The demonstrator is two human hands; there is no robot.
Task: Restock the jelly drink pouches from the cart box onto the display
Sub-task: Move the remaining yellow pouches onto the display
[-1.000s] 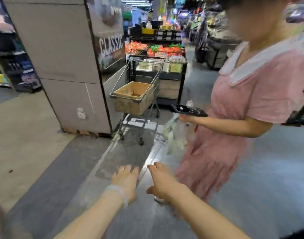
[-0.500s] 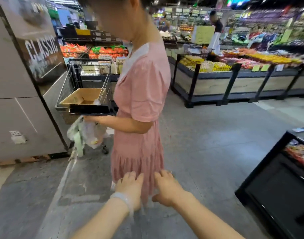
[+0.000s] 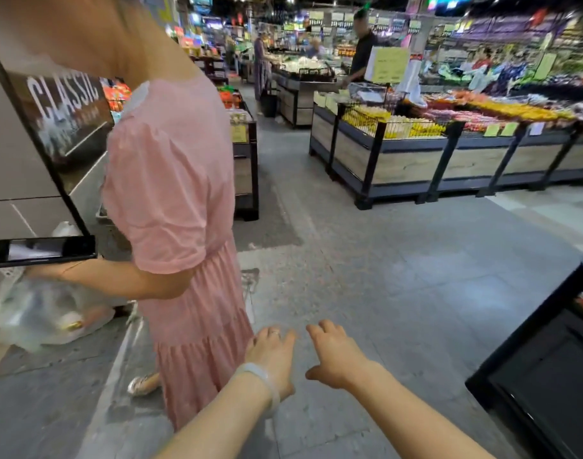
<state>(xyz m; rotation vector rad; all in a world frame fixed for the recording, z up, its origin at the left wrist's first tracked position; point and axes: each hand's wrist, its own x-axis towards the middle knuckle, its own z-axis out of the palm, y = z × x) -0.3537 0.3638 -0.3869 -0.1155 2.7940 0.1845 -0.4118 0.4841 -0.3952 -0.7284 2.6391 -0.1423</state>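
Neither grip holds anything — left hand (image 3: 272, 357) and right hand (image 3: 336, 354) hang loose; the view has swung off the cart, stalling restocking.

Floor (image 3: 399, 276): grey tile, w/ a darker patch in the mid aisle and paler slabs at far right. Standing on it: long wood-panelled display bin (image 3: 449, 160) w/ black frame at right, loaded w/ yellow and red packs; a narrower black-framed display stand (image 3: 247, 167) just behind the person in the pink dress (image 3: 177, 207); a black display unit (image 3: 548, 376) at bottom right. Grey pillar (image 3: 15, 180) w/ a "CLASSIC" sign meets the floor at left.
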